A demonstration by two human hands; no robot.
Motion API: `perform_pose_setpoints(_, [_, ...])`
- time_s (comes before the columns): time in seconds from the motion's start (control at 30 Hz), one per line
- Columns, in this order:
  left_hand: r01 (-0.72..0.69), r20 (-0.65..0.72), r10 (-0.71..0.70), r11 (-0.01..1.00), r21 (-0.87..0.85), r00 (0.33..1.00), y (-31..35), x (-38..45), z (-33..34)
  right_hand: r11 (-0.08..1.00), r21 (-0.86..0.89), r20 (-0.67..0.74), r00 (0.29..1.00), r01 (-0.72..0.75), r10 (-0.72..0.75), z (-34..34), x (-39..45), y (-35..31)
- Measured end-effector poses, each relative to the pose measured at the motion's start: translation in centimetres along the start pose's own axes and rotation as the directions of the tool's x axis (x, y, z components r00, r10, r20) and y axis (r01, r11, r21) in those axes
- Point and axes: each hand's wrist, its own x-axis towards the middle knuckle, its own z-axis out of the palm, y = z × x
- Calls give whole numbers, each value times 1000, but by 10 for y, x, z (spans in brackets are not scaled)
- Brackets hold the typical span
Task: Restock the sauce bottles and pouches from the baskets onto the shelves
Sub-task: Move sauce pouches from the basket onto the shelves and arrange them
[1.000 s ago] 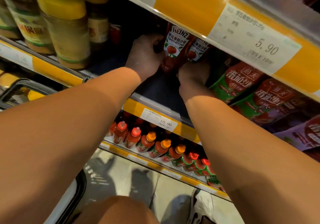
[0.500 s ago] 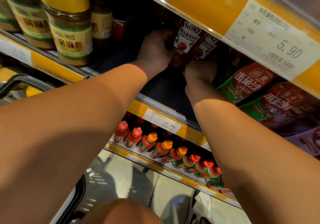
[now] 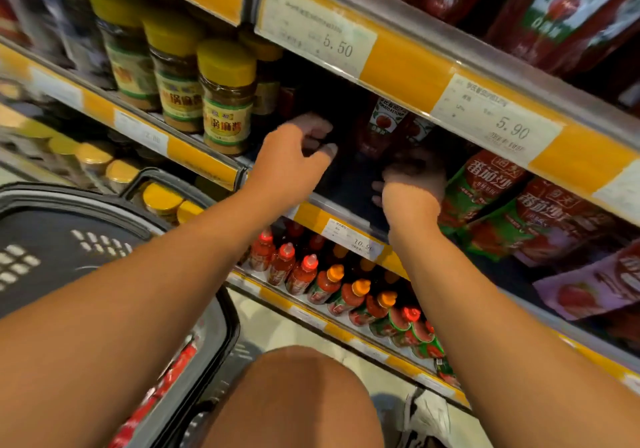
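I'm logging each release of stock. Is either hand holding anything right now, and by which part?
The left hand holds nothing, fingers loosely curled short of the ketchup pouch. Whether the right hand, in shadow below it, grips anything cannot be told.

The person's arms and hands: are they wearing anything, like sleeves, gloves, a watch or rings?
Nothing shows. Both forearms are bare as far as the picture reaches, with no sleeve edge in view. The left hand and right hand have no gloves, and neither wrist carries a watch or band. Rings cannot be told through the blur.

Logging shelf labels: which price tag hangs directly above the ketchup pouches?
The 5.90 tag, right of the 5.50 tag; the ketchup pouches stand just beneath its left end.
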Motion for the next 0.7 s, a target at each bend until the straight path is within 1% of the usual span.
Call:
perform_pose_setpoints(0.07, [-18, 9, 18, 1000, 16, 1000, 1, -35, -29, 991, -30, -1, 991, 133, -133, 2, -20, 2])
perform_pose_setpoints(0.13, [-9, 6, 9, 999, 35, 1000, 2, -71, -61, 959, -170, 141, 969, 227, -204, 9, -46, 8])
perform_pose_setpoints(0.2, [33, -18, -31, 996, 77, 999, 1, -106, -94, 924, -245, 331, 921, 294, -205, 19, -69, 10])
perform_pose_setpoints(0.23, [56, -31, -53, 992, 110, 998, -2, -124, -111, 906, -276, 422, 887, 322, -187, 23, -80, 9])
perform_pose_setpoints(0.3, [111, -63, -101, 979, 169, 993, -9, -161, -146, 847, -333, 591, 791, 415, -156, 34, -107, 2])
perform_pose_setpoints(0.4, [254, -149, -224, 942, 220, 963, -26, -219, -197, 733, -367, 742, 655, 573, -140, 54, -148, -10])
perform_pose_setpoints(0.47, [369, -212, -320, 891, 264, 923, -41, -258, -225, 664, -380, 817, 571, 644, -86, 70, -173, -14])
perform_pose_setpoints(0.57, [553, -286, -482, 785, 279, 828, -67, -307, -257, 558, -382, 892, 451, 737, 16, 101, -203, -13])
perform_pose_setpoints(0.63, [658, -317, -579, 695, 289, 751, -85, -332, -270, 487, -381, 916, 394, 786, 81, 124, -221, -6])
perform_pose_setpoints(0.7, [751, -338, -671, 582, 313, 660, -103, -350, -278, 431, -396, 918, 361, 811, 163, 147, -238, 4])
